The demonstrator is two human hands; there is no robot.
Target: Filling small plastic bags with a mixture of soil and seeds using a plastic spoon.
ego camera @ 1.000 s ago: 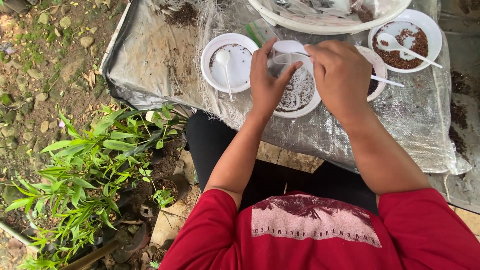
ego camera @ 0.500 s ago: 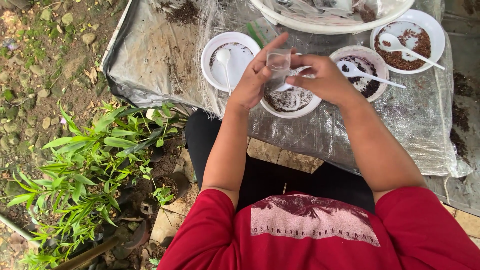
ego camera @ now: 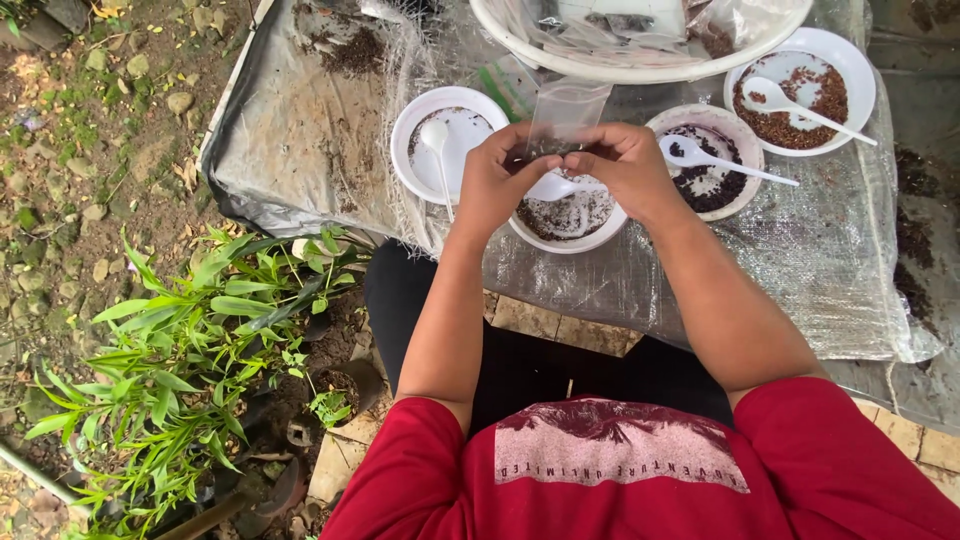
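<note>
1. Clear plastic sheet (ego camera: 800, 260) spread over a low table, with dirt smears at the far left corner.
2. Large white basin (ego camera: 640, 68) at the far edge, cut off by the frame; contents look like plastic bags, hard to make out.
3. Four small white round bowls in a row: one nearly empty at left (ego camera: 480, 110) with a white plastic spoon (ego camera: 437, 150), one under the hands (ego camera: 570, 225) with a thin layer of dark grains, one at right of the hands (ego camera: 740, 135) with black grains, one at far right (ego camera: 850, 75) with reddish-brown grains.
4. Left hand (ego camera: 495, 180) and right hand (ego camera: 625, 165) meeting above the middle bowl, fingers pinched together on the lower edge of a small clear plastic bag (ego camera: 565, 115), bag upright between the hands.
5. Judged midway: little visible inside the bag, grains left in three bowls.
6. Bag opening, fill level and fingertips behind it hard to tell.
</note>
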